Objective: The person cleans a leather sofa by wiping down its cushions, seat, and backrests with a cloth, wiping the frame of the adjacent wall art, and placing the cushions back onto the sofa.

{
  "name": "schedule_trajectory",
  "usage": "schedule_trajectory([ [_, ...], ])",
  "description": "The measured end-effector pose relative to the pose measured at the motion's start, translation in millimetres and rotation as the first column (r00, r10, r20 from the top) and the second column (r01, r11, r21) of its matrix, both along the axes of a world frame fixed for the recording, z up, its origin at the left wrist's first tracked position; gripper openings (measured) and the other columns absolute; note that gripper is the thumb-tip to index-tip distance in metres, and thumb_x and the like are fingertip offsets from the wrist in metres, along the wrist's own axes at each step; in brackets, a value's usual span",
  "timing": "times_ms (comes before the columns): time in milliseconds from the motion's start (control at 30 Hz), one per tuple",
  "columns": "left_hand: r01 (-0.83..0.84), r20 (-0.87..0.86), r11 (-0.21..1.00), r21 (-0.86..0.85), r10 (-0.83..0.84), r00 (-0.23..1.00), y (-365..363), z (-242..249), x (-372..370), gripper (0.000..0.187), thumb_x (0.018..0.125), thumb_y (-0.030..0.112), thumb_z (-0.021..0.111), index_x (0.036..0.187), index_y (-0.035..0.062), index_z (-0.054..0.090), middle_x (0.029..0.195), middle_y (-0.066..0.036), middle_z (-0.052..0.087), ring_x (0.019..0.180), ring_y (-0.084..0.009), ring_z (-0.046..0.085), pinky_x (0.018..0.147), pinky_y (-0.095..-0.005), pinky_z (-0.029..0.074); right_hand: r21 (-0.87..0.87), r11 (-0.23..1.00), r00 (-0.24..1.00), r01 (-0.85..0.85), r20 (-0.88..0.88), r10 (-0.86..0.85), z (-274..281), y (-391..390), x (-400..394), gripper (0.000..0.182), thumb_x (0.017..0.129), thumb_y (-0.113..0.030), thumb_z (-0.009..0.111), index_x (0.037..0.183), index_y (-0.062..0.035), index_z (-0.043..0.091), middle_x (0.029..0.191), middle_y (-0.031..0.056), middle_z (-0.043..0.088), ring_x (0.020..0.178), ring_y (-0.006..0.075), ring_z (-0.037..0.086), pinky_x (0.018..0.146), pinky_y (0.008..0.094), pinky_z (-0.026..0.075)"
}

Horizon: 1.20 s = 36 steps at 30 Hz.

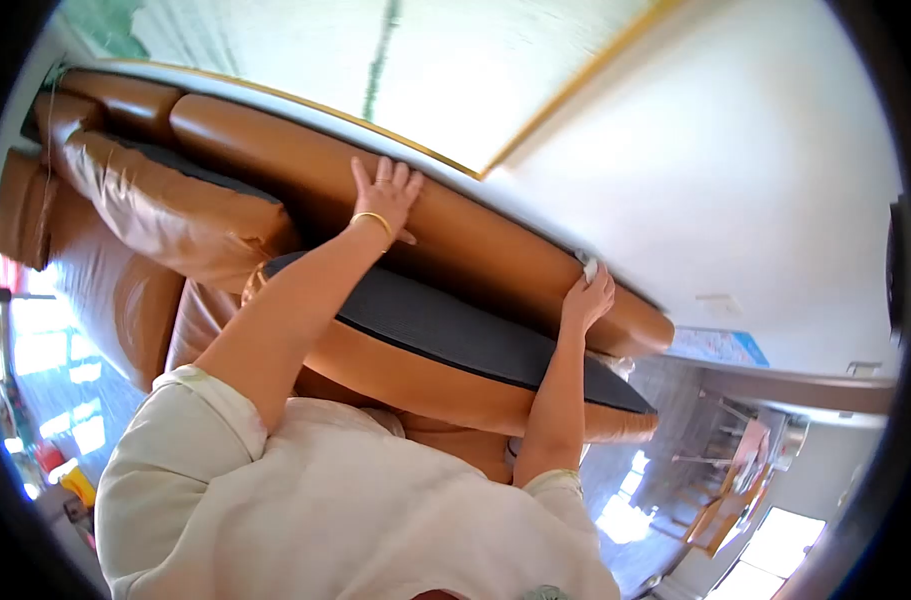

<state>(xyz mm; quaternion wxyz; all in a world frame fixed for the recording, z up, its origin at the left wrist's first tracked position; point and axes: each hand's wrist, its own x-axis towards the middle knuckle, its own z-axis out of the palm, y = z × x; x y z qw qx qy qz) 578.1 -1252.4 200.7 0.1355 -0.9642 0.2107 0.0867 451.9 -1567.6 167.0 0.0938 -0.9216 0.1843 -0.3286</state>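
A brown leather sofa runs diagonally across the view, its backrest against the wall. My left hand lies on top of the backrest, fingers spread, with a gold bangle at the wrist. Farther right, my right hand pinches a small white cloth at the backrest's rear edge, close to the wall. Below my arms, a loose cushion leans forward off the backrest, its dark grey underside turned up. Another brown cushion rests at the left.
A large gold-framed picture hangs on the white wall just above the sofa. Wooden furniture stands on the shiny grey floor at the lower right. Bright windows show beyond it.
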Motion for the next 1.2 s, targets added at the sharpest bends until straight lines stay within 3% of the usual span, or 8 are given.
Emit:
schedule_trajectory([
  [133,0.030,-0.038,0.998,-0.055,-0.032,0.999,6.9,3.2,1.0,0.112,0.063,0.066,0.071,0.150,0.0167,0.020,0.149,-0.007,0.028,0.140,-0.0347,0.020,0.102,-0.0732,0.017,-0.148,0.982,0.993,-0.119,-0.008,0.120,-21.1,96.8,39.0,0.024,0.077,0.002,0.054,0.099,0.0053,0.064,0.103,0.0227,0.063,0.104,0.0400,0.055,0.095,0.0495,0.039],
  [333,0.114,-0.244,0.929,-0.351,-0.209,0.947,68.3,16.0,13.5,0.083,0.081,0.052,0.063,0.148,0.0179,0.028,0.153,-0.003,0.026,0.143,-0.0260,0.017,0.104,-0.0726,0.011,0.020,0.869,0.866,-0.495,-0.070,0.495,1.5,244.3,82.1,0.037,0.081,-0.012,0.062,0.115,0.0024,0.059,0.119,0.0211,0.057,0.117,0.0371,0.048,0.105,0.0488,0.032],
  [433,0.009,0.018,0.913,-0.409,-0.001,1.000,191.3,49.5,-9.4,0.061,0.082,0.051,0.059,0.130,0.0155,0.051,0.144,0.000,0.041,0.134,-0.0223,0.031,0.100,-0.0618,0.017,0.086,0.887,0.855,-0.453,-0.241,0.460,21.7,214.8,61.4,0.045,0.082,-0.021,0.068,0.120,0.0003,0.056,0.124,0.0203,0.054,0.115,0.0381,0.046,0.101,0.0467,0.033],
  [533,-0.379,0.129,0.825,-0.419,0.467,0.875,316.0,32.5,-9.5,0.068,0.080,0.062,0.056,0.129,0.0144,0.055,0.140,-0.001,0.044,0.135,-0.0216,0.031,0.101,-0.0641,0.018,-0.094,0.953,0.946,-0.288,-0.184,0.268,-17.2,213.7,75.8,0.045,0.089,-0.028,0.058,0.121,0.0024,0.054,0.130,0.0239,0.047,0.123,0.0391,0.039,0.102,0.0491,0.031],
  [567,-0.224,0.278,0.721,-0.656,0.507,0.816,371.3,-30.6,4.3,0.064,0.083,0.062,0.052,0.123,0.0128,0.060,0.138,-0.002,0.047,0.136,-0.0236,0.031,0.102,-0.0686,0.015,-0.152,0.965,0.971,-0.215,-0.140,0.194,-27.5,232.4,85.5,0.043,0.091,-0.027,0.055,0.121,0.0033,0.054,0.130,0.0239,0.047,0.124,0.0391,0.038,0.102,0.0494,0.031],
  [667,-0.312,0.184,0.691,-0.652,0.544,0.819,405.0,-29.2,3.4,0.056,0.088,0.057,0.048,0.116,0.0120,0.064,0.134,-0.004,0.051,0.135,-0.0280,0.031,0.104,-0.0718,0.009,-0.097,0.921,0.910,-0.377,-0.226,0.349,-28.3,314.2,134.5,0.038,0.091,-0.021,0.053,0.120,0.0043,0.054,0.127,0.0249,0.048,0.122,0.0399,0.040,0.102,0.0501,0.031],
  [967,-0.300,0.147,0.624,-0.722,0.561,0.815,397.2,-50.5,11.0,0.047,0.088,0.049,0.049,0.109,0.0105,0.067,0.130,-0.005,0.053,0.133,-0.0294,0.033,0.103,-0.0725,0.009,0.007,0.338,0.326,-0.941,-0.246,0.913,9.1,564.8,279.9,0.041,0.092,-0.021,0.053,0.124,0.0039,0.052,0.129,0.0237,0.045,0.118,0.0427,0.042,0.102,0.0496,0.034],
  [1200,-0.243,0.124,0.528,-0.813,0.566,0.815,408.4,-53.5,13.3,0.046,0.085,0.046,0.054,0.105,0.0065,0.066,0.125,-0.007,0.055,0.131,-0.0299,0.035,0.101,-0.0738,0.011,0.009,0.348,0.309,-0.937,-0.441,0.843,27.7,446.8,209.9,0.043,0.084,-0.004,0.056,0.127,-0.0080,0.056,0.135,0.0214,0.043,0.120,0.0417,0.044,0.101,0.0486,0.036],
])
